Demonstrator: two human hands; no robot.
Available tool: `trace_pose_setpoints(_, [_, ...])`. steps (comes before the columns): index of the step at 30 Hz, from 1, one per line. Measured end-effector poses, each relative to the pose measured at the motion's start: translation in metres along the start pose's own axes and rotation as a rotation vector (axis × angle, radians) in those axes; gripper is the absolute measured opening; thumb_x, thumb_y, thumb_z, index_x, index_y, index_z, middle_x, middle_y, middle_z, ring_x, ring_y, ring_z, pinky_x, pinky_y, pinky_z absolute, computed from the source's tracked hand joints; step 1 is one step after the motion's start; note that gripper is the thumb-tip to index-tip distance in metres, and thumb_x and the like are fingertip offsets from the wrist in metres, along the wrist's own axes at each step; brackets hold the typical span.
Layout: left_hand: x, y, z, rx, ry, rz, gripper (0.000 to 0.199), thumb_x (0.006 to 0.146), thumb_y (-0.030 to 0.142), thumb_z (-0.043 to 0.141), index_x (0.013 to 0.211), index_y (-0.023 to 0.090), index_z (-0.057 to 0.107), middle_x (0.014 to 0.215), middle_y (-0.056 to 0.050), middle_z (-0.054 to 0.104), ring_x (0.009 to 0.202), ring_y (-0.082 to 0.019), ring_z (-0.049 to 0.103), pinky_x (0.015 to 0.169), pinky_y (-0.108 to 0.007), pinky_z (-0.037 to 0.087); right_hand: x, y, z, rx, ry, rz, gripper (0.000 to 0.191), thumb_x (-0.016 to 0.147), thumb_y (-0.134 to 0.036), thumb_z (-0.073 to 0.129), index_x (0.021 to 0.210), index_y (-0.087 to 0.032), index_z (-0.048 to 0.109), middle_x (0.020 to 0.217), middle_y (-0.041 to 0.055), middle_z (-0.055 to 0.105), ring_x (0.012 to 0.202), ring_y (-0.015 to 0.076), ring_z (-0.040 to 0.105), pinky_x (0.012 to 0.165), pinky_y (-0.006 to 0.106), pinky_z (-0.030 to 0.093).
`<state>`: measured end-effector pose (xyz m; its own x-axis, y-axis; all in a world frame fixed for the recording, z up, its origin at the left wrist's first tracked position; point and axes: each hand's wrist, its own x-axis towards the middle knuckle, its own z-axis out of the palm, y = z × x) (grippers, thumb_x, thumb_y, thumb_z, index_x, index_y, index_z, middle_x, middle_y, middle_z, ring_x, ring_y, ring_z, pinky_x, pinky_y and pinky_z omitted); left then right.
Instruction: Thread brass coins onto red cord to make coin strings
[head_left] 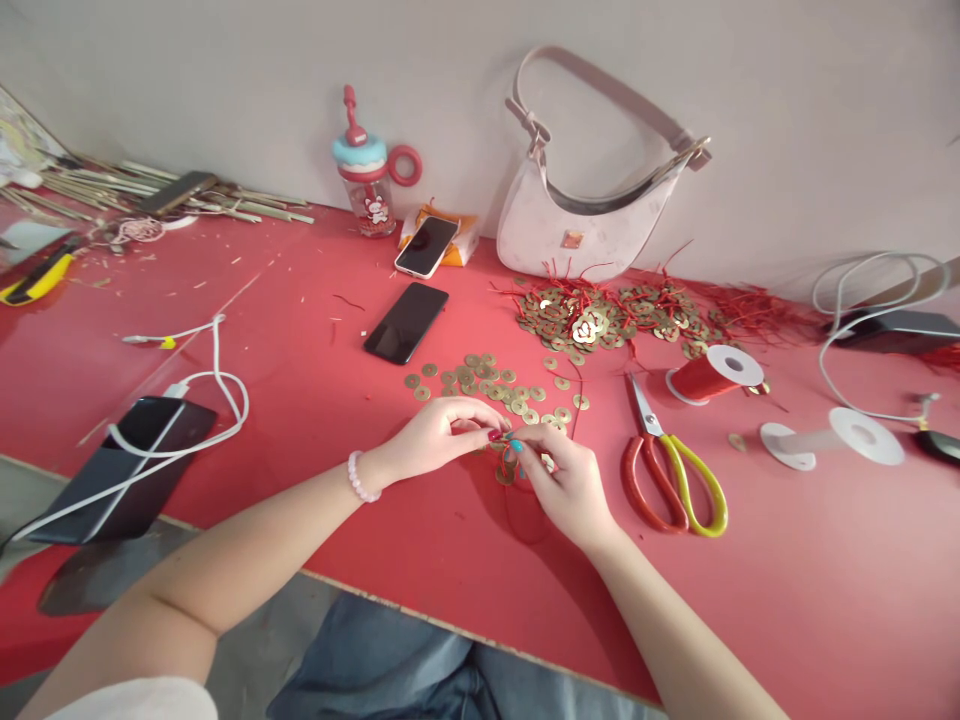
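Left hand (439, 435) and right hand (566, 485) each pinch small coins (504, 472) on red thread (576, 400); fingers partly hide both.

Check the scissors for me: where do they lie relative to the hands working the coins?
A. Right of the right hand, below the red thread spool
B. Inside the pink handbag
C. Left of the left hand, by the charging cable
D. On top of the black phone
A: the scissors lie on the red table just right of the right hand, blades pointing up toward the red thread spool; the left hand is on the far side.
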<state>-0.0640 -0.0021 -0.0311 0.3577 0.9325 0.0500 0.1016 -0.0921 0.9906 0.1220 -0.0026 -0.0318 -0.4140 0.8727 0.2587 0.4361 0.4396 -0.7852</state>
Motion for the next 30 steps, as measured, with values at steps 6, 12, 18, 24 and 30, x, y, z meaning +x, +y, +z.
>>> trace_pose_setpoints(6, [-0.001, 0.003, -0.002, 0.014, 0.108, 0.139, 0.009, 0.085, 0.022, 0.052, 0.083, 0.016, 0.058, 0.107, -0.009, 0.058, 0.108, -0.019, 0.051, 0.094, -0.034, 0.040, 0.002, 0.004, -0.005, -0.179, 0.182, -0.360, 0.016, 0.081, -0.007, 0.050, 0.086, -0.020, 0.057, 0.076, 0.0034, 0.063, 0.070, 0.0140, 0.058, 0.064, 0.028, 0.047])
trace_pose_setpoints(12, [-0.001, 0.006, -0.006, -0.512, 0.040, 0.096, 0.011, 0.086, 0.027, 0.052, 0.082, 0.017, 0.052, 0.102, -0.006, 0.062, 0.106, -0.019, 0.054, 0.097, -0.039, 0.035, -0.001, 0.009, -0.017, -0.090, 0.450, -0.486, 0.027, 0.076, -0.001, 0.049, 0.093, -0.020, 0.057, 0.084, 0.0057, 0.061, 0.077, 0.0178, 0.059, 0.064, 0.034, 0.048])
trace_pose_setpoints(18, [-0.002, 0.006, -0.012, -0.892, -0.106, -0.035, 0.022, 0.076, 0.031, 0.065, 0.075, 0.017, 0.048, 0.062, 0.002, 0.058, 0.067, -0.014, 0.061, 0.081, -0.034, 0.046, 0.000, 0.006, -0.016, 0.098, 0.679, -0.387, 0.013, 0.085, -0.013, 0.042, 0.087, -0.018, 0.053, 0.074, 0.0040, 0.062, 0.065, 0.0158, 0.060, 0.057, 0.032, 0.048])
trace_pose_setpoints(24, [-0.003, 0.012, -0.016, -0.969, -0.196, -0.153, 0.016, 0.079, 0.027, 0.062, 0.081, 0.018, 0.049, 0.045, 0.012, 0.033, 0.032, -0.001, 0.025, 0.055, -0.023, 0.048, 0.010, 0.004, -0.020, 0.666, 0.692, 0.015, 0.006, 0.086, -0.026, 0.043, 0.083, -0.022, 0.044, 0.068, 0.0001, 0.063, 0.060, 0.0160, 0.061, 0.059, 0.035, 0.049])
trace_pose_setpoints(30, [0.002, 0.012, -0.011, -0.895, -0.027, -0.303, 0.024, 0.084, 0.034, 0.055, 0.071, 0.016, 0.044, 0.057, 0.006, 0.027, 0.043, -0.003, 0.025, 0.038, -0.010, 0.022, 0.016, 0.015, -0.024, 0.681, 0.511, 0.364, 0.015, 0.083, -0.031, 0.047, 0.073, -0.021, 0.042, 0.048, -0.0083, 0.037, 0.042, 0.0073, 0.036, 0.045, 0.020, 0.033])
